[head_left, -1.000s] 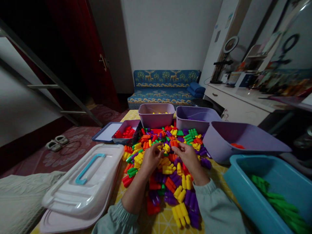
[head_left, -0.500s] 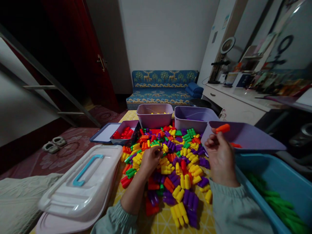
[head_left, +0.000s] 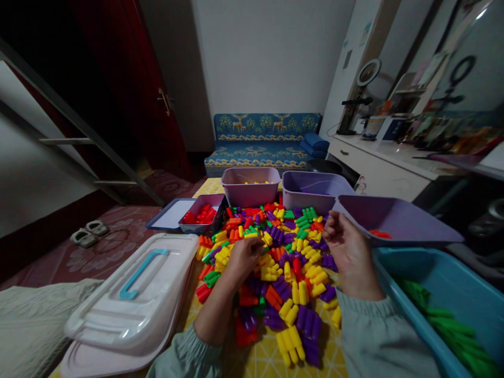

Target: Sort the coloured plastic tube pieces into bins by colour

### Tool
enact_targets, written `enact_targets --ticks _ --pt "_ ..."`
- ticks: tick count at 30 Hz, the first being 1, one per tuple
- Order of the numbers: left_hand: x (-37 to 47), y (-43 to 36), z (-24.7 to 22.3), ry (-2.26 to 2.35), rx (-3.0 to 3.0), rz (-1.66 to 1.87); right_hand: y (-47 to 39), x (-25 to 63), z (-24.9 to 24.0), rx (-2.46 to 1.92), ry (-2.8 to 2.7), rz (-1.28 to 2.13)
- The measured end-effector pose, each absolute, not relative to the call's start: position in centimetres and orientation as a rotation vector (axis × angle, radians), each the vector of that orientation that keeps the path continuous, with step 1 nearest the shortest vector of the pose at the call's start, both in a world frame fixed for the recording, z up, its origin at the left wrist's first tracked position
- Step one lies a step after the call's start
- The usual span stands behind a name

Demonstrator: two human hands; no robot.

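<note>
Over the middle of a heap of colourful plastic toy blocks (head_left: pixel 291 310), my left hand (head_left: pixel 244 258) points down with its fingers bent together. What its fingertips hold, if anything, is hidden. My right hand (head_left: pixel 348 254) is raised at the heap's right side, beside the near corner of a purple bin (head_left: pixel 413 220). Its fingers are loosely curled and apart, with no block visible in them. A few orange blocks (head_left: pixel 380 234) lie inside that bin. Yellow, purple, red, green and orange blocks of ridged, tube-like shape make up the heap.
A blue bin (head_left: pixel 431 257) with green blocks stands at the right. Behind the heap are a pink bin (head_left: pixel 251 195), another purple bin (head_left: pixel 301 199) and a small box (head_left: pixel 200 228) of red pieces. Clear lids (head_left: pixel 134 294) with a blue handle lie at left.
The orange block that was in my right hand has left it. That hand has drawn slightly left and down from the purple bin. My left hand stays at about the same spot.
</note>
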State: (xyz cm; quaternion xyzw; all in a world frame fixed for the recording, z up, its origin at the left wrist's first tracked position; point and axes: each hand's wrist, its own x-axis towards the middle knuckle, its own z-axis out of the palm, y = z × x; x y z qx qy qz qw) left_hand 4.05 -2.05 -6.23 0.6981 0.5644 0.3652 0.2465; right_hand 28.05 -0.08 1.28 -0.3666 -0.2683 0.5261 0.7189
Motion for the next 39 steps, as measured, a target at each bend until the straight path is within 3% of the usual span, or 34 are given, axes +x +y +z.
enact_targets --ticks 4,9,14,23,32,39 --pt "3.1 -2.9 -4.1 1.528 2.083 0.738 0.1 27.3 -0.2 -1.251 -1.333 1.074" --pt "1.8 -4.6 -0.7 1.601 2.269 0.411 -0.4 27.3 -1.2 -1.827 -2.126 0.61" --pt "2.0 -5.3 -0.5 1.607 2.355 0.238 -0.9 26.6 -2.0 -1.879 -2.388 0.545" --pt "4.0 -5.2 -1.9 1.694 2.485 0.085 -0.9 24.5 -3.5 -1.668 -2.351 0.637" --pt "4.6 -4.2 -3.6 1.611 2.269 0.426 0.6 23.0 -6.8 -1.472 -1.806 1.044" --pt "5.2 -3.3 -4.9 1.555 2.061 0.785 -0.5 21.6 -5.7 -1.359 -1.526 1.346"
